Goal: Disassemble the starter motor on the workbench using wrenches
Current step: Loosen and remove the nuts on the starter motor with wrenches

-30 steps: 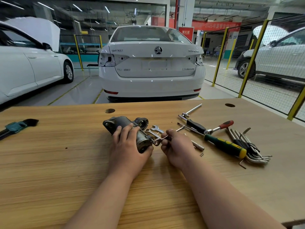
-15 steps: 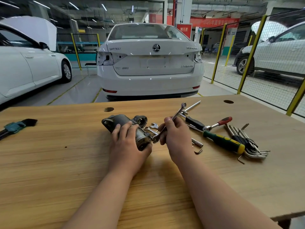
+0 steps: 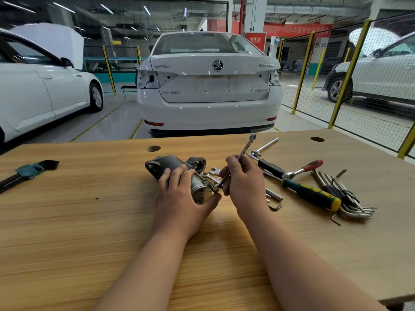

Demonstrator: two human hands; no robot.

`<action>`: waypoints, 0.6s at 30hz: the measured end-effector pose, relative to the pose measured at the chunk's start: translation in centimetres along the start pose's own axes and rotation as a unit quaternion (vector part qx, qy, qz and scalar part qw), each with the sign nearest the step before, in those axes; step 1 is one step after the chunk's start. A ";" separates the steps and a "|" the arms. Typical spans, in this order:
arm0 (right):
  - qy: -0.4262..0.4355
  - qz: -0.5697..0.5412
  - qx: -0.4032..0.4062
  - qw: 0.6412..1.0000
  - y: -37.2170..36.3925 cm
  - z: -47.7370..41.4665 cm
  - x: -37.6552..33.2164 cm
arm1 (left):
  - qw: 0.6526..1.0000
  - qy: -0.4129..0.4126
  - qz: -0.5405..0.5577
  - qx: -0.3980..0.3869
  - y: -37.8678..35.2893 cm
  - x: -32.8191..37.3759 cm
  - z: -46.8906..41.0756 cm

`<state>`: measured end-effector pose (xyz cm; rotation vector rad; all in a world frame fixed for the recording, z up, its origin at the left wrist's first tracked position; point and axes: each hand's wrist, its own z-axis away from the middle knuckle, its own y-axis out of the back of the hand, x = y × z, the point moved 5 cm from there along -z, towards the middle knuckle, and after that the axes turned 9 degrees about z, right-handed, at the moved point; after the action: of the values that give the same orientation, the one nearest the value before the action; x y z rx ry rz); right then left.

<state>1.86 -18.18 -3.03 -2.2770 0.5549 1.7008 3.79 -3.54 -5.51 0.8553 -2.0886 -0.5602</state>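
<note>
Your left hand (image 3: 179, 194) clamps the heavy, rigid starter motor (image 3: 179, 173) around its cylindrical body; your right hand (image 3: 244, 182) pinches a slim combination wrench (image 3: 243, 153).

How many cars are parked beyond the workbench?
3. A white car straight ahead, rear toward the bench; a white car at left with its bonnet up; a pale car at right behind the mesh fence. Others may be hidden farther back.
</note>
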 end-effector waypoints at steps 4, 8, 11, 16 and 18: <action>0.156 0.129 0.000 0.979 -0.7 1.4 -1.9 | 1.000 0.006 -0.005 -0.010 0.2 0.3 0.1; 0.454 0.359 -0.045 0.814 -2.8 4.6 -4.0 | 0.993 -0.108 -0.049 0.007 1.1 2.0 0.2; 0.535 0.348 -0.039 0.769 -2.9 5.5 -4.5 | 0.987 -0.147 -0.071 0.005 0.9 2.3 0.4; 0.168 0.037 0.057 0.983 0.5 1.8 -2.4 | 1.000 0.004 -0.002 -0.028 0.0 0.0 0.2; 0.017 -0.020 0.075 0.997 1.7 0.2 -0.4 | 1.000 -0.001 -0.013 -0.020 -0.1 -0.1 0.0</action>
<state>0.85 -19.57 -2.68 -2.1999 0.6191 1.5490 3.87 -3.49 -5.63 0.8603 -2.0641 -0.6164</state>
